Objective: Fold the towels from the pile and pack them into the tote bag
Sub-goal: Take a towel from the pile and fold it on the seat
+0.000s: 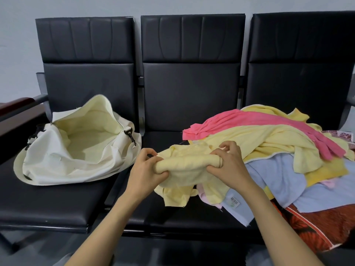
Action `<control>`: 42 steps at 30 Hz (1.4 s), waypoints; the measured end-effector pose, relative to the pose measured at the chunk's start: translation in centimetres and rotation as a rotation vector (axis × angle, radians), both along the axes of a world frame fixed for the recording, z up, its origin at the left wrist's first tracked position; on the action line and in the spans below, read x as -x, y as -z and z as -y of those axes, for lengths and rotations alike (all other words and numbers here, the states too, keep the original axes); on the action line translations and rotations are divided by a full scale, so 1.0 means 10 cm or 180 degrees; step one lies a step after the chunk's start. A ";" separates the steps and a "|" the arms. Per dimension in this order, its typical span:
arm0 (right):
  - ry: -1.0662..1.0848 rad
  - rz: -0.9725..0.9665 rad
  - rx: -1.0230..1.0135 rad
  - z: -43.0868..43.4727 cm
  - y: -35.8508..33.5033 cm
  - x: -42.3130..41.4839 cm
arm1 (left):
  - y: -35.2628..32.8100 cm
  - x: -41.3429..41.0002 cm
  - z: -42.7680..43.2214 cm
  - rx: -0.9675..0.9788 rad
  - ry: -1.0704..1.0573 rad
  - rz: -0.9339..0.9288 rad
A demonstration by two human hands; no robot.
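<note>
Left grip (pixel 146 167), right grip (pixel 227 166) around towel (pixel 184 163)

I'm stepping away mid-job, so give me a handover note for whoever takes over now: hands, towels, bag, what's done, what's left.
Left hand: grips the left end of the pale yellow towel.
Right hand: grips its right end; towel bunched in a roll over the middle seat.
Tote bag: open on the left seat, no towel visible inside.
Pile: unfolded towels, mostly on the right seat.
Done: nothing packed yet. Left: fold this towel, pack it, then the rest.
</note>
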State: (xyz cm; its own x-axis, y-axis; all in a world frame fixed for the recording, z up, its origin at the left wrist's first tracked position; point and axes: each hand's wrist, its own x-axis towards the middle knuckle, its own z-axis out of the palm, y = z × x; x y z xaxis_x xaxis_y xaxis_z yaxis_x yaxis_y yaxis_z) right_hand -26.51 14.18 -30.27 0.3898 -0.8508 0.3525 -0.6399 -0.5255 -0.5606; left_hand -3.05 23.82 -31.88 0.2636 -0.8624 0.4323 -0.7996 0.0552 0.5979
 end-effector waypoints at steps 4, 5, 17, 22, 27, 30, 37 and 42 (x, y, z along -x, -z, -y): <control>-0.0443 0.1134 -0.1126 0.05 -0.03 0.04 | -0.09 -0.07 -0.07 -0.0241 0.0592 -0.1478; -0.0608 0.1386 -0.1309 0.03 -0.03 0.03 | -0.09 -0.06 -0.07 -0.0287 0.0665 -0.1733; -0.0563 0.1690 -0.1196 -0.09 0.03 -0.30 | -0.25 -0.11 -0.12 -0.0335 0.0745 -0.2959; -0.0832 0.2588 -0.2588 -0.07 0.03 -0.49 | -0.48 -0.39 -0.09 -0.0748 0.0873 -0.3434; -0.1396 0.2029 -0.3304 -0.03 -0.02 -0.80 | -0.52 -0.87 -0.04 -0.0987 0.0491 -0.3267; -0.1130 0.1675 -0.3081 0.11 -0.08 -1.23 | -0.48 -1.16 -0.03 -0.0855 0.0229 -0.2705; -0.1065 0.1634 -0.2747 0.40 -0.40 -2.65 | -0.55 -2.10 0.15 -0.0193 -0.0458 -0.2700; -0.1022 0.1243 -0.2085 0.49 -0.36 -3.59 | -0.27 -3.01 0.66 -0.0787 -0.1648 -0.2113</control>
State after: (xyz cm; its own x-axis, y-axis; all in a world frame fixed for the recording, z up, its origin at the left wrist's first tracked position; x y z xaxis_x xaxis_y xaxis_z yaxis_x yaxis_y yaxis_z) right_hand 9.37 9.26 -26.71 0.6010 -0.7991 -0.0157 -0.2102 -0.1391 -0.9677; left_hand 27.03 17.22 -29.16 0.7785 -0.6134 -0.1327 -0.1711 -0.4109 0.8955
